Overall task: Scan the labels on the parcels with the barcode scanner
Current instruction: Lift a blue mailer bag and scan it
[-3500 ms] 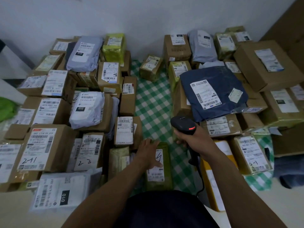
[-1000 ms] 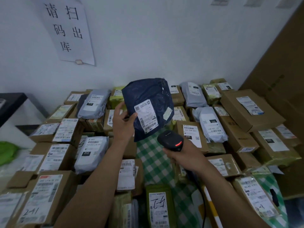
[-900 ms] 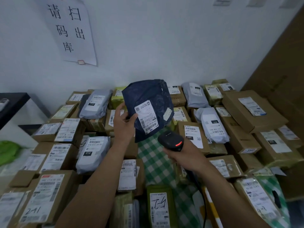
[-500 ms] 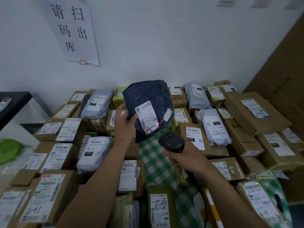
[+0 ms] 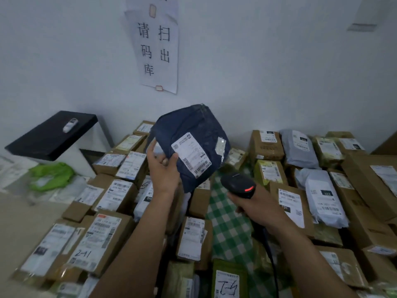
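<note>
Since 0.5 s ago the dark blue plastic mailer (image 5: 193, 134) has been carried left, off the checked strip and over the left pile. It has also tipped, so its top leans further left. The red scan line has gone from its label, and the scanner's red lamp shows again.

At far left stands a black-topped side desk (image 5: 43, 138) with a small white object (image 5: 70, 125) on it. A crumpled green plastic bag (image 5: 51, 176) lies below. Next comes a brown cardboard box (image 5: 111, 244) with handwriting that reads 2-11 or 241; I cannot tell which. On the wall a white paper sign (image 5: 158, 50) bears 请扫码出库 in 2 columns.

The left hand (image 5: 164, 171) holds the mailer up above the parcels. Its grip is clamped on the lower left edge, thumb on the front, fingers behind. The mailer's white shipping label (image 5: 191, 154) faces the camera. Its long axis runs from upper left to lower right, with barcodes at the lower end and print too blurred to read.

Just below and right of it, the black barcode scanner (image 5: 238, 184) points its head up and left at the mailer's lower edge. The right hand (image 5: 255, 206) has its grip closed round the handle. A green-and-white checked cloth (image 5: 227, 222) shows between the piles. Further right a grey plastic mailer (image 5: 324, 198) lies on brown boxes.
</note>
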The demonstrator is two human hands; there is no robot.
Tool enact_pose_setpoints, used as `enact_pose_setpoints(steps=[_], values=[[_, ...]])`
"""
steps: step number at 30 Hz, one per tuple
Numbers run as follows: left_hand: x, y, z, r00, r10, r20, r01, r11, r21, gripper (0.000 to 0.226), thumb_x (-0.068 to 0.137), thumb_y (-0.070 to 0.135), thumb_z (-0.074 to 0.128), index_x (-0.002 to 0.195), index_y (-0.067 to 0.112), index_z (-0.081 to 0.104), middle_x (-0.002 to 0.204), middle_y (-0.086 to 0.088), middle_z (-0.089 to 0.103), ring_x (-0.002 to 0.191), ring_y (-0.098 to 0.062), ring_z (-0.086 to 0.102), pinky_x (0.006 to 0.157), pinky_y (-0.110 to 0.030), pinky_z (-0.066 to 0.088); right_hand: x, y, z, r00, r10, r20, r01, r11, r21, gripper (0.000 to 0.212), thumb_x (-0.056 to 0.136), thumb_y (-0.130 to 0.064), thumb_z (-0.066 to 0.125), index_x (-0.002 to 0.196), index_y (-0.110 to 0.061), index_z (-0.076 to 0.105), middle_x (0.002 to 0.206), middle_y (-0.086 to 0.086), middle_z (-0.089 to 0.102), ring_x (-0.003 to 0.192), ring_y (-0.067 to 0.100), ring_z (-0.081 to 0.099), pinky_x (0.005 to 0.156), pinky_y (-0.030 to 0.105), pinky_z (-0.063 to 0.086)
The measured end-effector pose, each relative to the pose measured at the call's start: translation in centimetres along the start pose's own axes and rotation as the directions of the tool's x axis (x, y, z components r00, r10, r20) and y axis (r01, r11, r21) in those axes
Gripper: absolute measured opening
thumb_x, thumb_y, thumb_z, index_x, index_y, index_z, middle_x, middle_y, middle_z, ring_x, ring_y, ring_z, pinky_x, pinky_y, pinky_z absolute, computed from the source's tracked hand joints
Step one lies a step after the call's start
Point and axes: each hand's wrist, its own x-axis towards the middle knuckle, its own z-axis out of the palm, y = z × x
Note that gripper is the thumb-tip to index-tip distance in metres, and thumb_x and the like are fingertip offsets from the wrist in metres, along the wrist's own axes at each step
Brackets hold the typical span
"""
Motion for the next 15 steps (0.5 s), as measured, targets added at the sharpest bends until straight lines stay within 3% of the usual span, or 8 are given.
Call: enact_pose_setpoints(steps=[3, 5, 9, 12, 15], values=[[0.3, -0.1, -3.2, 0.990, 0.009, -0.142, -0.001, 0.999, 0.054, 0.066, 0.100, 0.006, 0.065, 0.151, 0.035, 0.034, 0.108, 0.004, 0.069, 0.092, 0.005, 0.069, 0.071, -0.011, 0.054, 1.8, -1.1, 1.7, 0.998, -0.011, 0.059, 0.013, 0.999, -0.035, 0.029, 0.092, -0.035, 0.078, 0.117, -0.038, 0.063, 0.079, -0.011, 0.074, 0.063, 0.006, 0.068, 0.065, 0.027, 0.053], [0.1, -0.6, -4.9, 0.976, 0.021, -0.215, 0.001, 0.994, 0.106, 0.061, 0.101, 0.006, 0.063, 0.151, 0.031, 0.037, 0.106, 0.008, 0.064, 0.089, 0.011, 0.065, 0.076, -0.012, 0.052, 2.4, -1.6, 2.8, 0.993, -0.034, 0.115, 0.042, 0.996, -0.072, 0.029, 0.094, -0.033, 0.076, 0.117, -0.039, 0.060, 0.084, -0.007, 0.074, 0.063, 0.004, 0.068, 0.063, 0.024, 0.051], [-0.1, -2.6, -7.1, 0.940, 0.033, -0.338, 0.039, 0.978, 0.204, 0.058, 0.101, 0.010, 0.062, 0.151, 0.028, 0.037, 0.113, 0.007, 0.060, 0.108, -0.013, 0.062, 0.087, -0.026, 0.047, 2.8, -1.4, 4.5, 0.984, -0.049, 0.171, 0.068, 0.992, -0.105, 0.037, 0.095, -0.030, 0.076, 0.126, -0.035, 0.057, 0.085, -0.004, 0.072, 0.055, -0.003, 0.064, 0.051, 0.012, 0.046], [-0.4, -3.6, -8.1, 0.923, -0.023, -0.383, 0.124, 0.962, 0.242, 0.058, 0.103, 0.007, 0.058, 0.153, 0.027, 0.037, 0.137, -0.007, 0.060, 0.124, -0.025, 0.059, 0.099, -0.036, 0.048, 3.0, -0.5, 5.2, 0.984, -0.017, 0.178, 0.038, 0.993, -0.115, 0.046, 0.092, -0.031, 0.078, 0.134, -0.028, 0.057, 0.081, -0.007, 0.069, 0.053, -0.002, 0.063, 0.050, 0.013, 0.045], [-0.8, -4.4, -8.4, 0.947, -0.099, -0.305, 0.224, 0.886, 0.406, 0.070, 0.100, -0.001, 0.057, 0.161, 0.018, 0.028, 0.164, -0.013, 0.031, 0.149, -0.029, 0.035, 0.119, -0.034, 0.030, 3.0, 0.2, 5.0, 0.982, 0.003, 0.191, 0.018, 0.994, -0.110, 0.047, 0.092, -0.034, 0.078, 0.134, -0.029, 0.058, 0.083, -0.008, 0.070, 0.057, 0.000, 0.065, 0.055, 0.018, 0.047]])
